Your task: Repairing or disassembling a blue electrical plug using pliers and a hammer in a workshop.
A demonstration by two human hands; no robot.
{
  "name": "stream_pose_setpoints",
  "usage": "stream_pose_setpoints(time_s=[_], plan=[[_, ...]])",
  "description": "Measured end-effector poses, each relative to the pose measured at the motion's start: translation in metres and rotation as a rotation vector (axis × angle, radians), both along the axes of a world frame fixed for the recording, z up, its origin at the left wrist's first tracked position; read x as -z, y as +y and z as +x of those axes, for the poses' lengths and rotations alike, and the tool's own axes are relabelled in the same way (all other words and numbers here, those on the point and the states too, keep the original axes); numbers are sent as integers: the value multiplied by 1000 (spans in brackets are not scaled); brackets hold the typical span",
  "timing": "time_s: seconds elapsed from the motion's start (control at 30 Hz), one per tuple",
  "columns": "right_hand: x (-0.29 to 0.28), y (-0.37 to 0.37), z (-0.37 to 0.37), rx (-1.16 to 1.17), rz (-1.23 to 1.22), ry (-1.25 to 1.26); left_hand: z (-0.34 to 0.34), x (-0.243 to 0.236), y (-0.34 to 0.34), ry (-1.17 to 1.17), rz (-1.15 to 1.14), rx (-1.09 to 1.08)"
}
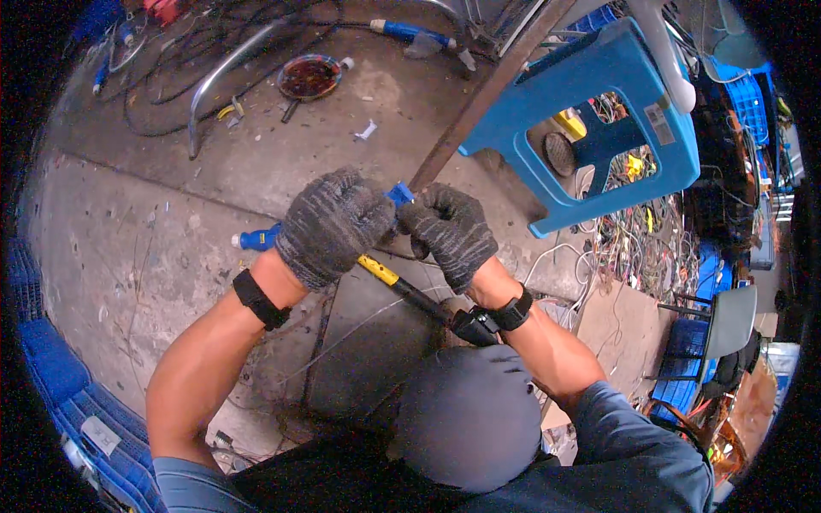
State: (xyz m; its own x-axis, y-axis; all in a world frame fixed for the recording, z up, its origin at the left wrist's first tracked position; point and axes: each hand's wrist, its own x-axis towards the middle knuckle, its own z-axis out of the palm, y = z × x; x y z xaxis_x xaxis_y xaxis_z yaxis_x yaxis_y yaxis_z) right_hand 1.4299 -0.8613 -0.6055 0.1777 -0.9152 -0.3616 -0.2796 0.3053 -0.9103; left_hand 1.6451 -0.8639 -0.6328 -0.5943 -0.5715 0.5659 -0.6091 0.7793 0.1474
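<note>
Both forearms rise from the lower edge of the frame and converge near the centre, elbows bent outward and wrists close together. The left hand, in a dark knitted glove, slants up and to the right, back upward, its fingers curled and pinching a small blue piece just above the centre of the frame. The right hand, gloved alike, angles up and to the left; its fingers are bent in beside that piece, but whether they grip anything cannot be told. A blue connector shows at the left hand's outer side. Below the hands runs a black-and-yellow bar. A blue plastic stool lies tipped at upper right.
</note>
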Motion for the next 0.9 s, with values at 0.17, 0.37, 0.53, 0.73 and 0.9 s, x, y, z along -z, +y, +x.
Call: stream_pose_setpoints(time_s=[0.17, 0.37, 0.53, 0.73, 0.9], plan=[[3, 1, -2, -81, -324, 272, 0, 0, 0, 0, 67, 38], [-4, 9, -1, -151, -586, 435, 0, 7, -6, 114, 40, 65], [1, 9, -5, -147, -547, 371, -1, 13, -7, 227, 96, 69], [5, 11, -9, -165, -575, 372, 2, 10, -5, 139, 240, 49], [1, 14, -7, -171, -524, 341, 1, 21, -5, 178, 275, 51]])
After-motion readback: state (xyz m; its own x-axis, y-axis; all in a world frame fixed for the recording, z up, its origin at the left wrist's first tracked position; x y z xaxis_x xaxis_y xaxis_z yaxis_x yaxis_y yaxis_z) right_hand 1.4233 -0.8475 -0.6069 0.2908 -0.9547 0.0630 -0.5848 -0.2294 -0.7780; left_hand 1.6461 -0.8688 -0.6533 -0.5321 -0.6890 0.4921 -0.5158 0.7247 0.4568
